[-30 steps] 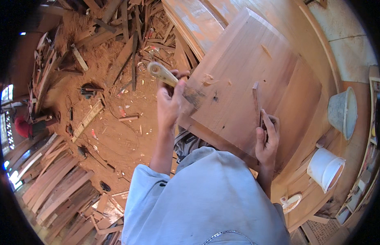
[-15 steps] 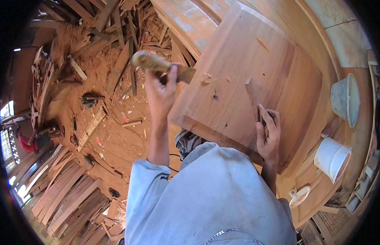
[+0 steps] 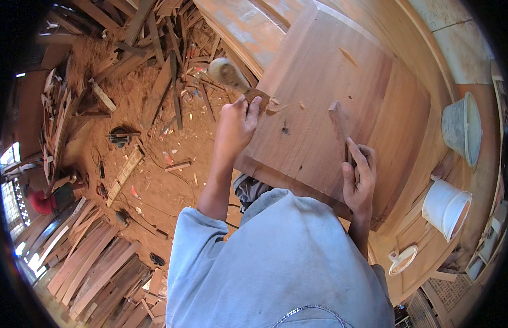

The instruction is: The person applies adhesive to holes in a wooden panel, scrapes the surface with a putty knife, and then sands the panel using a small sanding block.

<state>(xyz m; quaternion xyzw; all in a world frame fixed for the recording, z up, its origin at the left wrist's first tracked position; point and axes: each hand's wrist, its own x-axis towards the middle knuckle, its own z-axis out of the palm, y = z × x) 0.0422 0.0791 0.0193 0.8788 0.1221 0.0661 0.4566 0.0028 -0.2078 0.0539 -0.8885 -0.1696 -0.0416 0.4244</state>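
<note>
A broad wooden panel [image 3: 319, 136] lies before me with a dark knot hole and a few shavings on it. My left hand [image 3: 238, 123] is closed round a scraper-like tool [image 3: 228, 75] with a thick, worn, rounded handle and a flat brown end. That flat end is at the panel's left edge, beside a pale curled shaving [image 3: 273, 104]; whether it touches the wood I cannot tell. Over the panel's right part, my right hand [image 3: 359, 172] pinches a thin narrow wood strip [image 3: 338, 128], which points away from me.
A grey bucket [image 3: 456, 128], a white bucket [image 3: 442, 208] and a small white lid with brown paste [image 3: 402, 260] stand at the right. Scrap wood [image 3: 166, 49] is heaped at far left, and stacked boards [image 3: 95, 257] lie near left. Cables and tools lie on the dusty floor.
My left hand has moved right with the tool, bringing its flat end to the panel's edge and the shaving. My right hand and the strip have barely moved.
</note>
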